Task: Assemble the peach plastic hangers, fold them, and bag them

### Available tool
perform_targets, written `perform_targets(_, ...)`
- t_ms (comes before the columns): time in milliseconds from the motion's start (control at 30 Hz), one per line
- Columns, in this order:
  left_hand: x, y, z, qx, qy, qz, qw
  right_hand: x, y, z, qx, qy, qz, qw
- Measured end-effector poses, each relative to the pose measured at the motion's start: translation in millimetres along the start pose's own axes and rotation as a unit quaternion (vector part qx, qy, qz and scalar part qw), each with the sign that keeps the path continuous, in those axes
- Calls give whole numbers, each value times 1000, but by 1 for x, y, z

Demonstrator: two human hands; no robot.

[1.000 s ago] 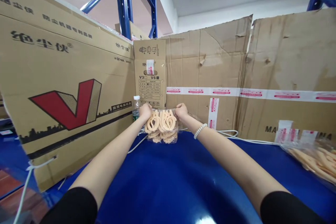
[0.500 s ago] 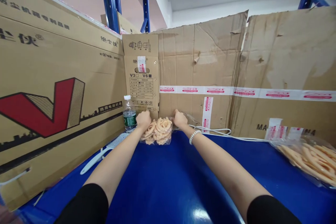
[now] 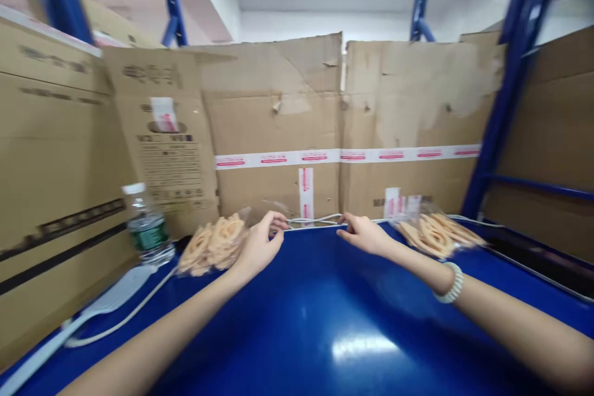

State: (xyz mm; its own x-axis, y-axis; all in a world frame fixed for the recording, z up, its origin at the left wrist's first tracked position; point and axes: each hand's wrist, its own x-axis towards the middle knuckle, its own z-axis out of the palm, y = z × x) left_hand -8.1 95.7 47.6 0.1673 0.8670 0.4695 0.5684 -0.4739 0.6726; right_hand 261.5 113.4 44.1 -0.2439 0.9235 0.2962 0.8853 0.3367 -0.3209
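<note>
My left hand (image 3: 262, 240) hovers over the blue table just right of a clear plastic bag of beige ring-shaped pieces (image 3: 214, 244); its fingers are apart and hold nothing. Across from it, my right hand (image 3: 364, 233) has loosely curled fingers with a gap at the thumb, and it too is without any object. A second clear bag of similar beige pieces (image 3: 434, 232) lies to the right of my right hand, against the back cardboard. A white cable (image 3: 315, 220) runs along the table's back edge behind both hands.
A water bottle (image 3: 147, 226) stands at the left beside a pale hairbrush (image 3: 111, 294). Cardboard panels (image 3: 278, 124) wall off the back and a large carton (image 3: 60, 167) the left. A blue metal post (image 3: 499, 111) rises at the right. A dark flat object (image 3: 538, 263) lies near it.
My hands have let go of the left bag and moved right, away from it. The camera view has turned right, bringing the second bag nearer the middle.
</note>
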Motion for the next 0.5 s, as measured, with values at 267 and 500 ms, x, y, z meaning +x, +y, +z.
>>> perform_targets(267, 26, 87, 152, -218, -297, -99, 924, -62, 139, -112, -66, 137, 258, 954)
perform_targets(500, 58, 139, 252, -272, -347, -139, 887, -71, 206, -126, 4, 56, 423, 904)
